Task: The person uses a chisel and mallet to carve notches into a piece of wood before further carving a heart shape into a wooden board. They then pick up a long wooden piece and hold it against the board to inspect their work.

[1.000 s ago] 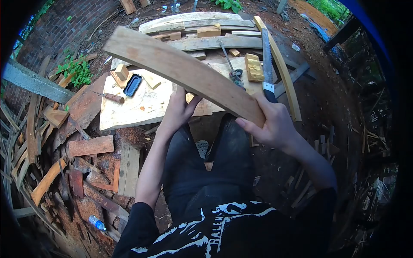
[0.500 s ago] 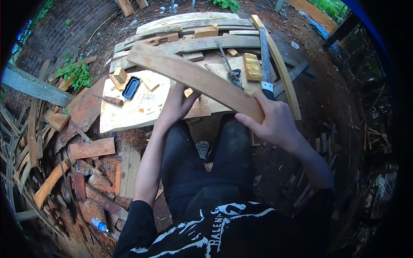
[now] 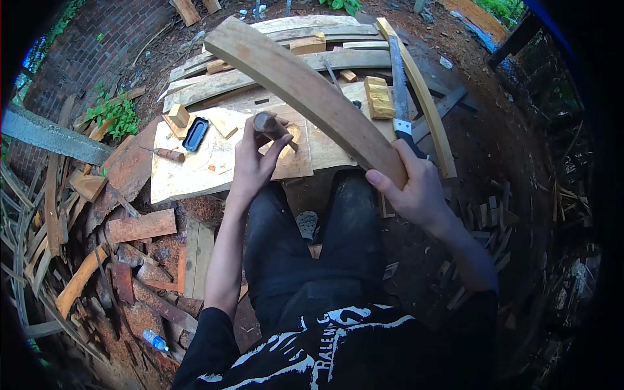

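Observation:
My right hand (image 3: 416, 185) is wrapped round the near end of a long wooden bar (image 3: 312, 94), which slants up and left above the workbench (image 3: 172, 185). In my left hand (image 3: 250, 162) is a chisel (image 3: 265, 121), its round wooden handle end facing up. The chisel's blade slants down toward a flat piece of wood (image 3: 300, 166) on the bench. The bar's far end is raised beyond the chisel, apart from it. Part of the bench behind the bar is hidden.
On the bench's left lie a wooden-handled pointed tool (image 3: 169, 155), an open black case (image 3: 195, 134) and small wood blocks (image 3: 178, 117). A yellowish block (image 3: 378, 97) and a handsaw (image 3: 398, 84) lie right. Scrap wood (image 3: 143, 225) and a plastic bottle (image 3: 155, 339) litter the ground.
The bar's far end has swung up and away from the bench. My left hand has turned, so the chisel handle, hidden before behind the bar, now shows.

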A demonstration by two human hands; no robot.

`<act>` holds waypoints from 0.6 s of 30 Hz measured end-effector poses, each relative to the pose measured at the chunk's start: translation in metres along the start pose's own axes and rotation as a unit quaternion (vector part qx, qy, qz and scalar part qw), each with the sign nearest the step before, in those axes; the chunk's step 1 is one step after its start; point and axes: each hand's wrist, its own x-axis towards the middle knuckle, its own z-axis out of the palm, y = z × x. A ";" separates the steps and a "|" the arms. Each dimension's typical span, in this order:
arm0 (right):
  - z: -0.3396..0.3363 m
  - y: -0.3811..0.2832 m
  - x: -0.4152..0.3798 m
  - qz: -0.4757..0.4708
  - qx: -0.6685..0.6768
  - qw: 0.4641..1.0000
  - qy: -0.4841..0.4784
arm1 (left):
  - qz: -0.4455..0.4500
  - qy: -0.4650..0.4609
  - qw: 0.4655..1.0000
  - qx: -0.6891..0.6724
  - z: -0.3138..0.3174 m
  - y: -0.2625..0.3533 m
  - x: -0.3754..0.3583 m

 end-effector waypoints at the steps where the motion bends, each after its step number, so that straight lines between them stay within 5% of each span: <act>1: 0.002 0.001 0.000 0.000 0.000 1.000 -0.002 | 0.005 0.007 1.000 -0.003 0.003 -0.001 -0.001; 6: 0.006 0.005 -0.004 0.007 0.002 1.000 -0.004 | 0.051 0.085 0.991 -0.091 0.008 -0.009 -0.007; 18: 0.012 0.006 -0.002 0.028 0.034 0.999 -0.004 | 0.037 0.021 0.998 -0.054 -0.005 -0.016 -0.007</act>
